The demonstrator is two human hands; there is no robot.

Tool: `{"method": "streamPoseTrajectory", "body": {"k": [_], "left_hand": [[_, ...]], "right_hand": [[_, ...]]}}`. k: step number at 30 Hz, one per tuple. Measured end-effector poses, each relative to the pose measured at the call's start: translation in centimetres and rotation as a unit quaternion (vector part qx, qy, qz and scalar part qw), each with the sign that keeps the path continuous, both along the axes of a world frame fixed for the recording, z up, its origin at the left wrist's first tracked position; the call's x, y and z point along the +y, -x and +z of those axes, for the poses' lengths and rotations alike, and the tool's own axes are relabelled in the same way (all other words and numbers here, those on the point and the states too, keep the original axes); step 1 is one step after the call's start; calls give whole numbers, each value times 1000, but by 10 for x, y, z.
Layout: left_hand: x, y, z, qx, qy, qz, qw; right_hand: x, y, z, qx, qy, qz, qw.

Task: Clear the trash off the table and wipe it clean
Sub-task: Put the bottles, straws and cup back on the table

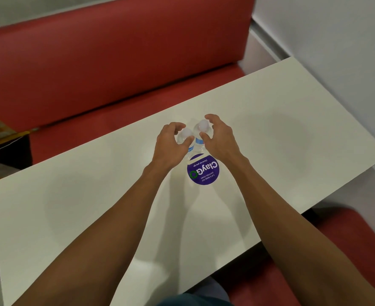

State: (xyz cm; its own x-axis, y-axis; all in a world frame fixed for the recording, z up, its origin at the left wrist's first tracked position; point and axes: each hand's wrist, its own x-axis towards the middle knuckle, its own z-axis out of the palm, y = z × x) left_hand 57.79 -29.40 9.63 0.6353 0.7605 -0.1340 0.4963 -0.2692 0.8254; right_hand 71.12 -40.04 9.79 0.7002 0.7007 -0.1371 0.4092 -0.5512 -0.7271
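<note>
Two clear, capped bottles stand upright side by side on the white desk (94,195), just behind a round purple ClayGo sticker (203,171). My left hand (171,142) grips the left water bottle (187,134) at its neck; my right hand (219,138) grips the right water bottle (203,126) likewise.

From the head camera I see 2 clear plastic bottles with white caps and blue labels, the left bottle (185,134) and the right bottle (202,127), standing upright and side by side near the middle of the white table (292,129), just beyond a round purple sticker (204,171) reading "ClayGo". My left hand (171,144) curls over the left bottle's cap and my right hand (219,138) over the right bottle's, each thumb against its bottle, though I cannot tell whether either grip has closed. A red padded bench (116,62) runs along the table's far side.
</note>
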Motion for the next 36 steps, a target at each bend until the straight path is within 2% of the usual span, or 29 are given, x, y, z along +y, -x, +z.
{"method": "streamPoseTrajectory", "body": {"k": [6, 12, 16, 22, 28, 36], "left_hand": [[-12, 19, 12, -4, -48, 6, 999], [-31, 58, 11, -20, -60, -7, 998], [-53, 90, 9, -7, -5, -80, 997], [-99, 130, 1, 16, 63, -208, 976], [-159, 149, -18, 74, 50, -323, 942], [-255, 169, -44, 89, 41, -465, 880]], "right_hand": [[-30, 22, 2, -30, -5, -55, 998], [-82, 68, 3, -17, -18, -102, 995], [-117, 113, -4, -1, -27, -143, 989], [-175, 186, -23, 28, 1, -220, 975], [-241, 255, -33, 76, 5, -294, 953], [-337, 328, -68, 86, -1, -396, 914]]}}
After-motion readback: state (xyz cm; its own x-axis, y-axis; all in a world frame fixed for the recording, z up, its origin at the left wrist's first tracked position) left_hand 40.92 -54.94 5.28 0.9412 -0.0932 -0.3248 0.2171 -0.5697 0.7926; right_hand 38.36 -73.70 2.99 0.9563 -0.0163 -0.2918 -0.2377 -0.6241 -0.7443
